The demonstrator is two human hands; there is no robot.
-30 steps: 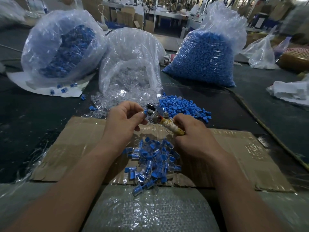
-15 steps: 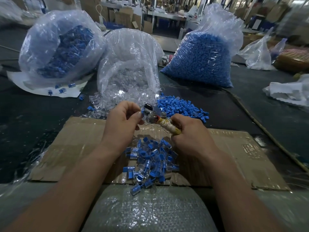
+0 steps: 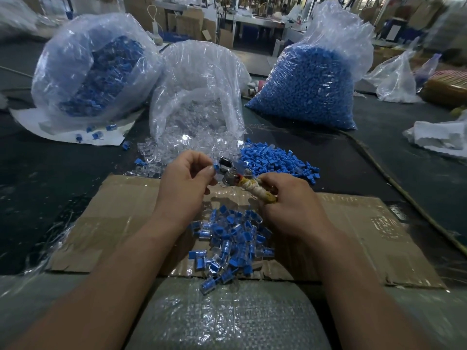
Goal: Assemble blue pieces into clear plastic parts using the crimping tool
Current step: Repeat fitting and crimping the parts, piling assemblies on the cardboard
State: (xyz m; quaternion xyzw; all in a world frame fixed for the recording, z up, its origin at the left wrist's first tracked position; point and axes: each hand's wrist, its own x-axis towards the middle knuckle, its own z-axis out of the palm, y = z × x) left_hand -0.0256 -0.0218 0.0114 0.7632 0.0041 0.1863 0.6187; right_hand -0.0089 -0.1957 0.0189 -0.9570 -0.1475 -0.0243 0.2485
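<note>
Here the left hand (image 3: 187,183) pinches a blue piece (image 3: 216,168) right at the metal head of the tool (image 3: 232,173), ready to be squeezed, and the right hand (image 3: 293,210) wraps round its taped handle. The done pile (image 3: 232,238) lies just under both hands on the cardboard (image 3: 126,223), so parts can drop there. The loose blues (image 3: 275,160) sit near, past the cardboard's far edge.

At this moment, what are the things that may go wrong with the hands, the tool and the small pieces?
1. The left hand pinches a blue piece right at the metal head of the crimping tool, which the right hand grips; a squeeze may nip a fingertip.
2. The piece is held by fingertips only; it may slip into the pile of finished pieces below and get mixed in.
</note>
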